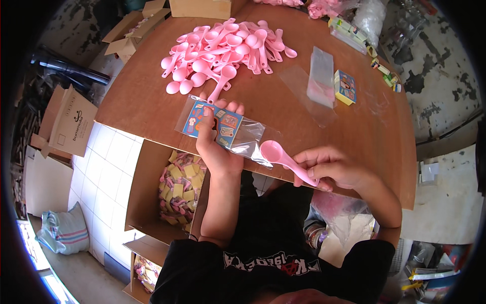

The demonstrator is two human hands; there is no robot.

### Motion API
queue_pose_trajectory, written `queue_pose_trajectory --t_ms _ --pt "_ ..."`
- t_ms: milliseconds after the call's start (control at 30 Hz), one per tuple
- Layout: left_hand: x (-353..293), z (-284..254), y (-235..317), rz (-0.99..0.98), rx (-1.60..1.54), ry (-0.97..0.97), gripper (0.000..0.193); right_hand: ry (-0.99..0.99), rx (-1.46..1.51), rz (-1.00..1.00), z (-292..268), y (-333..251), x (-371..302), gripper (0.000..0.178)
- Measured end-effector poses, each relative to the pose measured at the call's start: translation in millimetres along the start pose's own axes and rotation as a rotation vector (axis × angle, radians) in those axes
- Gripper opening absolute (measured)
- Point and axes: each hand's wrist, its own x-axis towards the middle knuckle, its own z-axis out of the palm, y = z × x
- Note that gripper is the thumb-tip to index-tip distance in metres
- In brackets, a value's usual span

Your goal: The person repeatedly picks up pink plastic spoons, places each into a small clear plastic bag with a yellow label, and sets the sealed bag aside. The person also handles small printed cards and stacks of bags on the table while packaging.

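My left hand (pixel 217 147) is closed on a clear plastic bag (pixel 253 138) with a blue printed card (pixel 228 126) in it, thumb on top. The bag's loose end points toward my right hand. My right hand (pixel 329 167) pinches a pink measuring spoon (pixel 286 159) by its handle. That spoon's round bowl faces up, at the bag's loose end. Just beyond my left fingers is another pink spoon (pixel 226 76), its handle running down to them; I cannot tell whether they grip it. Behind it, a heap of pink spoons (pixel 212 45) lies on the brown table (pixel 283 116).
To the right on the table are a stack of clear bags (pixel 321 76) and a stack of printed cards (pixel 347 87). Below the table's left edge stands an open carton (pixel 147 187) full of packed pieces. Another carton (pixel 73 121) stands further left, above a white sack (pixel 63 230).
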Motion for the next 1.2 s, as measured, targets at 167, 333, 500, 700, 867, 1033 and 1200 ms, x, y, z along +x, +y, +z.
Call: queue_pose_trajectory --t_ms 167,333,500,700,867,1033,1200 --pt "-10.0 3.5 -7.4 -0.109 -0.067 -0.155 0.055 -0.043 0.026 -0.101 2.3 -1.3 13.4 0.05" --pt "-10.4 5.4 -8.3 -0.097 0.032 -0.163 0.059 0.001 0.023 -0.164 -2.3 2.3 19.1 0.059" --pt "-15.8 8.0 -13.7 -0.114 0.128 -0.202 0.062 0.029 -0.006 -0.192 -4.4 2.5 22.3 0.062" --pt "-18.2 5.8 -16.2 -0.178 0.09 -0.2 0.066 0.07 -0.008 -0.251 4.5 -7.9 18.2 0.064" --pt "-19.7 9.6 -14.8 -0.195 0.091 -0.119 0.069 0.131 -0.069 -0.232 -3.0 2.1 17.9 0.063" --pt "-23.3 9.9 -13.8 -0.228 0.092 -0.179 0.071 0.175 -0.076 -0.279 1.7 4.7 18.4 0.062" --pt "-31.2 12.8 -21.7 -0.255 0.049 -0.155 0.07 0.293 -0.131 -0.481 12.8 10.8 21.6 0.045"
